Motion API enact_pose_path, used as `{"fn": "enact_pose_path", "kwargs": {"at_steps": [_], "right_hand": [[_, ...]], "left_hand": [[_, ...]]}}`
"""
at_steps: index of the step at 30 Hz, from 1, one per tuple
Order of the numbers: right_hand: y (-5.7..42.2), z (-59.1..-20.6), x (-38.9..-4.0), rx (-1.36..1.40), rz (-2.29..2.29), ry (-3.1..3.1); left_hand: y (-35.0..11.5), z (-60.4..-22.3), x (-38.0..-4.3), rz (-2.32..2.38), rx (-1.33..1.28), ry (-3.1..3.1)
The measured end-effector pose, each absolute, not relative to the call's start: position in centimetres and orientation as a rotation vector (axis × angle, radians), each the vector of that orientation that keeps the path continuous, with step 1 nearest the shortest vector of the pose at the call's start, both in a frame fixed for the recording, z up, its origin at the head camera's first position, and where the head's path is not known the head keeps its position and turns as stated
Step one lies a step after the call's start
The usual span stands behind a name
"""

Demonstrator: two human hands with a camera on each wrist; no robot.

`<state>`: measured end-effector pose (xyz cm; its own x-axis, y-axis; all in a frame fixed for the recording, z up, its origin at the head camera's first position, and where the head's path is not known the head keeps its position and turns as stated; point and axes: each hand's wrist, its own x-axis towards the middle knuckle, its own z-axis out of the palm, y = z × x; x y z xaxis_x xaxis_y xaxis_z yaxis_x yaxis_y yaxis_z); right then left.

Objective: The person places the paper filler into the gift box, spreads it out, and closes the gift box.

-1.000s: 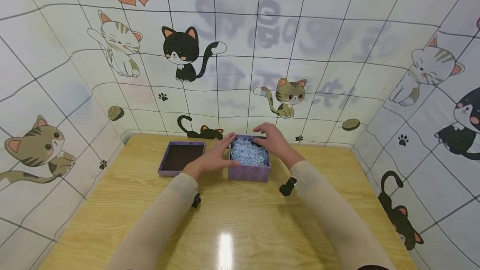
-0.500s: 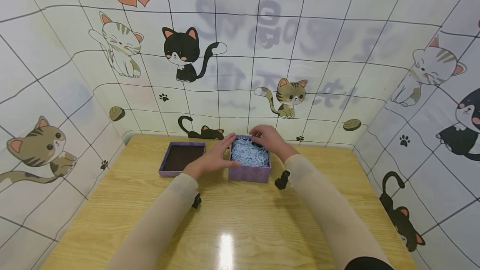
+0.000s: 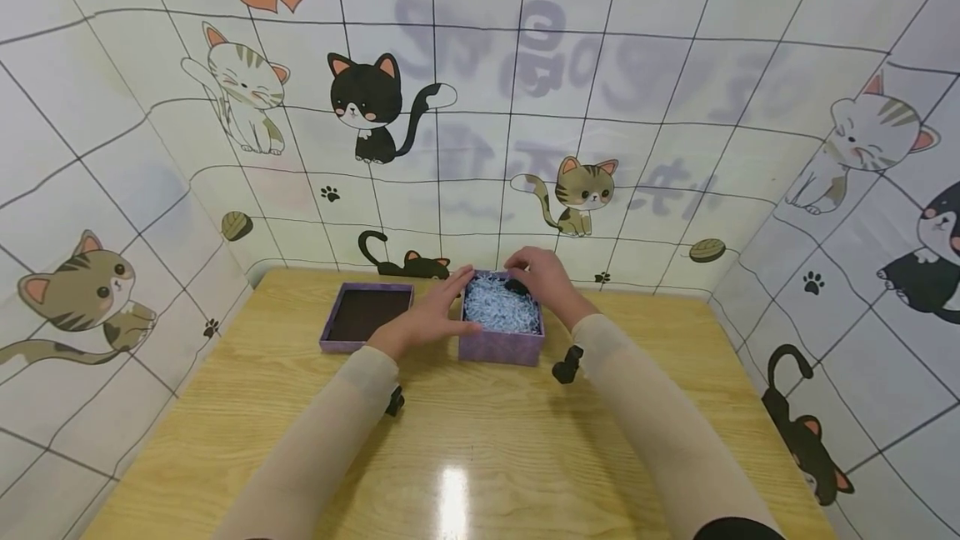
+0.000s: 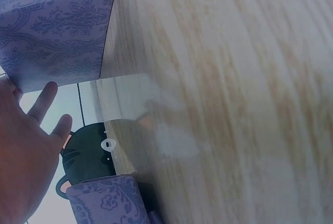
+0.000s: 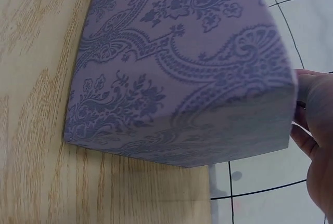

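Observation:
A purple patterned box (image 3: 501, 348) stands at the back of the table, filled with pale blue shredded paper (image 3: 495, 307). My left hand (image 3: 425, 319) lies against its left side, fingers extended along the far edge and thumb at the near left corner. Over the box's right rear part, my right hand (image 3: 546, 280) has its fingers curled at a small black object (image 3: 516, 286) lying on the shreds; its kind cannot be made out. In the right wrist view, the fingers (image 5: 307, 135) reach over the rim of the box (image 5: 182, 73), partly hidden by it.
Left of the box lies the purple lid (image 3: 345, 347), its dark inside facing up. The wooden table (image 3: 465, 432) ends at a white wall (image 3: 480, 140) printed with cats. A black camera mount (image 3: 567, 365) hangs from the right wrist.
My right hand moves slightly over the box's rear right corner, and its fingers close in; more of the black object shows now. The left hand stays in place.

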<state>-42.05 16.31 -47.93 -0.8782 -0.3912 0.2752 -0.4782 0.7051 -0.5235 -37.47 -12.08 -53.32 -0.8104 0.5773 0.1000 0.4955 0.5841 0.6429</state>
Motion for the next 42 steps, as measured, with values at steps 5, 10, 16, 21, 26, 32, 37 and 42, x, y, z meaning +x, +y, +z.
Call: {"fn": "enact_pose_path", "kwargs": {"at_steps": [5,10,16,21,26,32,37,42], "right_hand": [[16.8,-47.6,-41.2,0.739,0.998,-2.72],[17.2,-47.3,-40.0,0.824,0.952,-2.772],[17.9,-47.3,-38.9,0.908,0.701,-2.862],[18.0,-47.0,-38.3,0.953,0.713,-2.845],[17.2,-46.8,-37.7,1.001,0.962,-2.809],[15.0,-46.2,-37.3,1.076,0.983,-2.959],[13.0,-46.6,-38.3,1.117,0.621,-3.164],[12.3,-47.2,-39.2,1.087,0.334,-3.273]], "left_hand": [[-12.0,-53.1,-37.3,1.051,0.918,2.672],[-11.9,-53.0,-37.2,1.047,0.91,2.674],[-12.0,-52.9,-37.2,1.029,0.912,2.682],[-12.1,-53.0,-37.3,1.031,0.913,2.676],[-12.1,-53.1,-37.4,1.046,0.924,2.679],[-12.2,-52.9,-37.3,1.053,0.929,2.67],[-12.3,-52.8,-37.3,1.067,0.948,2.669],[-12.2,-53.0,-37.4,1.064,0.95,2.676]]}}
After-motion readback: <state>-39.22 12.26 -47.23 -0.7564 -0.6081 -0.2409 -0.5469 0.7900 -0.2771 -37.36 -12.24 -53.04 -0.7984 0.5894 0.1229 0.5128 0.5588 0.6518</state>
